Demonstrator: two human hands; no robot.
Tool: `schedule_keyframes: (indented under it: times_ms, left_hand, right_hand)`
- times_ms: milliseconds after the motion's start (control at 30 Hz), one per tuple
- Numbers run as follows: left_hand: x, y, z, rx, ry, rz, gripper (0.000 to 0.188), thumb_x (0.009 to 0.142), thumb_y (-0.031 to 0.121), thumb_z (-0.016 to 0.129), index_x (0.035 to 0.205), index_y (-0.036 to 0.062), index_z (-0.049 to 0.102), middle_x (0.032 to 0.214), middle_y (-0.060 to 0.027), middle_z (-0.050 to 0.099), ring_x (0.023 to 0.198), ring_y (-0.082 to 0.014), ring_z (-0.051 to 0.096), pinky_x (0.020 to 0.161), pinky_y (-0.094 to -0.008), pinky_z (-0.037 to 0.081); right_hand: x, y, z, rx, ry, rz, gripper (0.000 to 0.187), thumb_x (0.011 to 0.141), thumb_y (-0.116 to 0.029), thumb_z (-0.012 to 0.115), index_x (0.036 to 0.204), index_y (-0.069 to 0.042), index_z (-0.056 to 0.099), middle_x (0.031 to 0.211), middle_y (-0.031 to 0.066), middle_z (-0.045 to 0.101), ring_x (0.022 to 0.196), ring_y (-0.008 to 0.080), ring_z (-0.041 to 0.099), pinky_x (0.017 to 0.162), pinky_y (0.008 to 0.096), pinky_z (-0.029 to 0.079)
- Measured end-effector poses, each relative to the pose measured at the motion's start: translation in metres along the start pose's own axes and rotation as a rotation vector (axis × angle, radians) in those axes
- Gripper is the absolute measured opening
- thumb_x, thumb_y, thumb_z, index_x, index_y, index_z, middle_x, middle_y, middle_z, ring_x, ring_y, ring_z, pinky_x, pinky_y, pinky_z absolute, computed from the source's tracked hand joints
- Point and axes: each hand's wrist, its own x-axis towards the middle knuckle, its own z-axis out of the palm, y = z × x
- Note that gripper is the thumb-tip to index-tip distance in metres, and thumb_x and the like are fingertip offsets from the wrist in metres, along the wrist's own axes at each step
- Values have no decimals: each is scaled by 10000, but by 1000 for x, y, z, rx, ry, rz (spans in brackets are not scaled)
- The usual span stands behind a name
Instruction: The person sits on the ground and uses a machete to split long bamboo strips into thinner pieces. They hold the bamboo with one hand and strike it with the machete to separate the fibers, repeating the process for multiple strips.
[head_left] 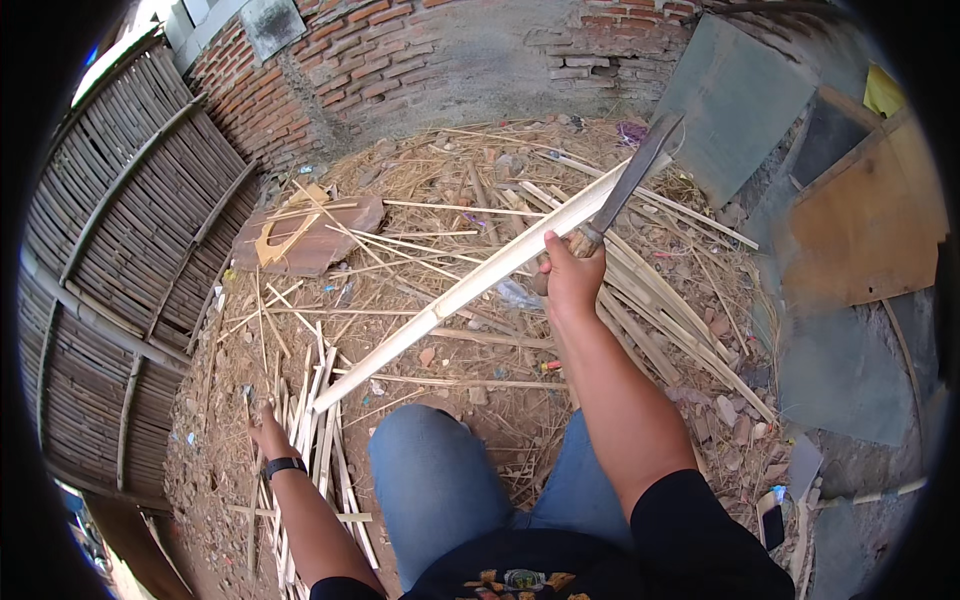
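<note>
My right hand (572,276) is closed round the wooden handle of a machete (632,178). Its dark blade points up and away to the right. The same hand holds a long pale split bamboo strip (432,318), with the thumb over its edge. This strip slants from lower left to upper right, passing alongside the blade. Low on the left, my left hand (268,432), with a dark band at the wrist, is beside a pile of thin bamboo strips (322,420). Its fingers look apart, and I see nothing held in them.
More split bamboo pieces (665,325) lie on the right. A brown board (300,238) with strips on it rests at the far left. A bamboo fence (120,250) stands left, a brick wall (400,70) behind, and leaning sheets (735,110) on the right. Stones and straw litter the ground.
</note>
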Motion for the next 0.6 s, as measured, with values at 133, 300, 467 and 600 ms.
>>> schedule_keyframes:
  times_ms: [133,300,467,600]
  left_hand:
    - [-95,66,131,34,-633,238,633,994,282,691,1528,91,410,1453,-131,553,1290,-262,572,1095,-456,435]
    - [-191,153,256,469,-1237,549,744,908,314,802,1487,25,435,1410,-160,588,1292,-280,582,1042,-438,501]
    - [-219,138,332,747,-1350,773,589,915,330,798,1354,9,572,1139,-172,719,1026,-223,711,886,-390,580]
    - [-199,85,354,274,-1611,132,298,996,236,712,1190,24,632,920,-31,720,800,-101,695,690,-266,562]
  right_hand:
    - [21,5,-26,-334,-39,-151,283,896,-134,778,1056,-24,572,845,47,638,697,151,606,668,321,497]
    - [21,19,-31,-374,-81,-171,311,881,-175,794,1039,-11,581,854,64,653,762,177,625,748,349,514]
    - [25,12,-43,-287,-224,-173,301,896,-182,795,1014,-33,562,799,-1,589,679,109,573,641,283,485]
    - [11,-17,-39,-283,-220,-54,308,901,-220,800,1006,-25,586,820,22,635,670,128,595,634,295,492]
